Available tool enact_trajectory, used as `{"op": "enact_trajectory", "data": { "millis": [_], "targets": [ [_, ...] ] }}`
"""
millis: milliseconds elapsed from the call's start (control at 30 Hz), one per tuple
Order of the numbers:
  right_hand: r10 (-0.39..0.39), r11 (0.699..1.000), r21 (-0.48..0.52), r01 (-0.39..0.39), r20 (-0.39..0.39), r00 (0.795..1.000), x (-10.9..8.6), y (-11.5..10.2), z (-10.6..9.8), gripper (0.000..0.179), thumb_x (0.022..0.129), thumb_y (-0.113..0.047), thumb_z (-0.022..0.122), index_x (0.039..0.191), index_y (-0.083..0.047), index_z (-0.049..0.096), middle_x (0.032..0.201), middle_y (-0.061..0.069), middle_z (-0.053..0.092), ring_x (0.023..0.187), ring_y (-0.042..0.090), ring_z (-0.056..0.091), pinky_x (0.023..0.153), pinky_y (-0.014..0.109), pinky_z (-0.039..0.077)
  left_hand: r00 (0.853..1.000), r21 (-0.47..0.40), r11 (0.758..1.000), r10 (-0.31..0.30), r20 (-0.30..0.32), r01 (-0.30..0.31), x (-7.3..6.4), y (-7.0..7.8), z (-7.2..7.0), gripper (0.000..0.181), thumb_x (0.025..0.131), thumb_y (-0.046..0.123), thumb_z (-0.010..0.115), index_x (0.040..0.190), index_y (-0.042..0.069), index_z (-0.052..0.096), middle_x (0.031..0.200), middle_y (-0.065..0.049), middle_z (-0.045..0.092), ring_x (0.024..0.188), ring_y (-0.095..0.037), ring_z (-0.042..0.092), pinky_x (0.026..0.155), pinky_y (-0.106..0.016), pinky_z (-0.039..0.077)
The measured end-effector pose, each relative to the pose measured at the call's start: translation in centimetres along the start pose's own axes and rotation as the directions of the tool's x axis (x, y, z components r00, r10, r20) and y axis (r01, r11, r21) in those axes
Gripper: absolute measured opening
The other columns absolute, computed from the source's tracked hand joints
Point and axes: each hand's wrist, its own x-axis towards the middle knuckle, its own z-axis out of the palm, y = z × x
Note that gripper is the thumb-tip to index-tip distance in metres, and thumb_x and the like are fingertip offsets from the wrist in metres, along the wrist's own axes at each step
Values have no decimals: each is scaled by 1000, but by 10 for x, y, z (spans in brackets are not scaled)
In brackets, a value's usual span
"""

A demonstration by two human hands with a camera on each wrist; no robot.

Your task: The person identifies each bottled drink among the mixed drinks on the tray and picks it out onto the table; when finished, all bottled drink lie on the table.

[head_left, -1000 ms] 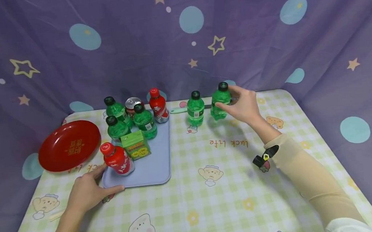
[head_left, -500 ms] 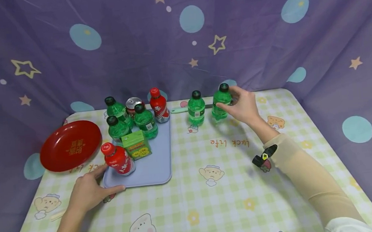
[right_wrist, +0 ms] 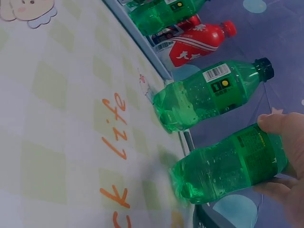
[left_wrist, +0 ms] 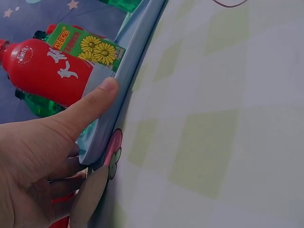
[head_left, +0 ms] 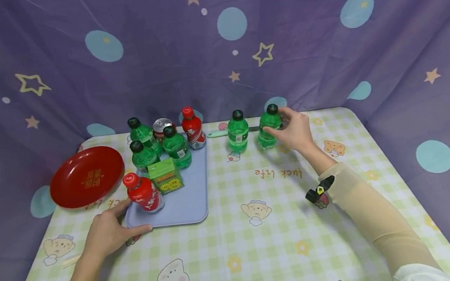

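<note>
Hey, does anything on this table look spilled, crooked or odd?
Nothing looks spilled or broken. The red plate is a little odd: its left rim seems to stick out past the edge of the table. A mint-handled utensil is also partly hidden behind the two green bottles off the tray.

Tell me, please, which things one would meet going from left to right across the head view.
Red plate → near red bottle → green carton → far red bottle → standing green bottle → held green bottle → right hand. Things whose places overlap are left out.
</note>
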Motion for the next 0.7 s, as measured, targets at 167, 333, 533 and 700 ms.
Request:
{"op": "enact_trajectory", "data": {
  "millis": [167, 333, 533, 700],
  "targets": [
    [7, 1000, 14, -8, 9, 1000, -1, 3, 3, 64, 84, -31, 93, 135, -4, 68, 127, 22, 76, 107, 39, 78, 90, 50, 66, 1000, -6, 1000, -10, 11, 10, 0, 1, 0, 119, 69, 69, 91, 152, -7, 52, 148, -33, 58, 136, -56, 57, 106, -72, 50],
    [2, 999, 32, -3, 2, 1000, -2, 6, 6, 63, 83, -30, 93, 135, -3, 68, 127, 23, 76, 109, 41, 78, 92, 50, 66, 1000, -2, 1000, -14, 11, 14, 0, 1, -1, 119, 69, 69, 92, 152, -7, 52, 147, -33, 58, 135, -56, 56, 105, -72, 50],
    [2, 1000, 23, -2, 7, 1000, 0, 5, 7, 63, 83, -30, 94, 135, -3, 68, 128, 24, 75, 109, 42, 78, 93, 52, 66, 1000, 5, 1000, -18, 12, 18, 0, 0, -1, 120, 69, 68, 92, 153, -7, 51, 148, -33, 57, 136, -56, 56, 105, -72, 50],
    [-1, 1000, 2, 1, 13, 1000, 2, 4, 6, 65, 83, -31, 94, 134, -2, 67, 128, 23, 75, 107, 41, 78, 92, 53, 66, 1000, 1, 1000, -20, 18, 20, 0, 1, -1, 120, 69, 68, 92, 153, -6, 50, 149, -33, 56, 137, -56, 55, 106, -73, 49]
  ]
}}
